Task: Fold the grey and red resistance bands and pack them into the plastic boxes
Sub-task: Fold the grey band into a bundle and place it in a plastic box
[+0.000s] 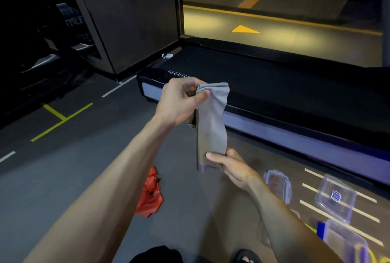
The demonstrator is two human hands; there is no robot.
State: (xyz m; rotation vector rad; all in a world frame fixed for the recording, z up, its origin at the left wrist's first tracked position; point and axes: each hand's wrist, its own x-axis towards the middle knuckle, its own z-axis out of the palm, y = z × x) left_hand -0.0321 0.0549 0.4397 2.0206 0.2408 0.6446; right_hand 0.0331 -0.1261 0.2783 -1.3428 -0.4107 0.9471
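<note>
Holding the grey band stretched between two hands

Lying on the floor [63,178] nearest the person, the red band [150,194] sits crumpled left of centre, with clear plastic boxes [335,198] and a lid [277,184] to the right. Above them, the right hand [234,167] pinches the lower end of the folded grey band [212,123], its grip narrow. The left hand [181,102] pinches the top edge, so the band hangs upright. Beyond stands a black treadmill [263,85].

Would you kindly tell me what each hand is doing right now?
Left hand: pinches the top of the grey band.
Right hand: grips the band's lower end.
</note>
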